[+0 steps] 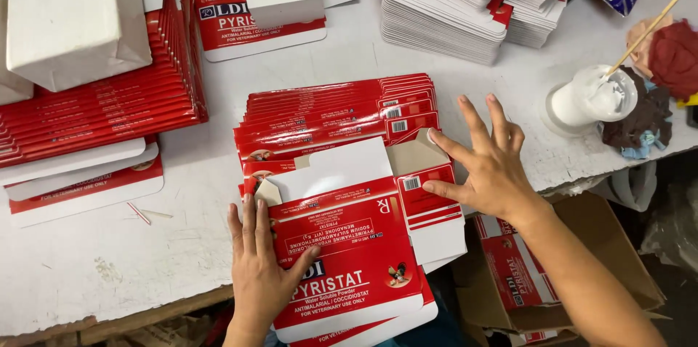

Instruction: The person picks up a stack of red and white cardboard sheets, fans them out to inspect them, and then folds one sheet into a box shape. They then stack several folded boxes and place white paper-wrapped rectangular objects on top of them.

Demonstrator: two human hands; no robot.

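A flat red and white carton blank (349, 245) lies on top of a fanned pile of the same blanks (327, 110) near the table's front edge. My left hand (260, 270) rests flat on the blank's lower left, fingers spread, thumb on the red panel. My right hand (488, 165) is open at the blank's right side, fingertips touching its side flap by the barcode. Neither hand grips anything.
More red blanks are stacked at the left (109, 110) under a white wrapped packet (73, 16). White-edged stacks (443, 12) stand at the back. A white glue pot (590, 100) with a stick and rags sits at the right. A cardboard box (552, 267) stands below the table edge.
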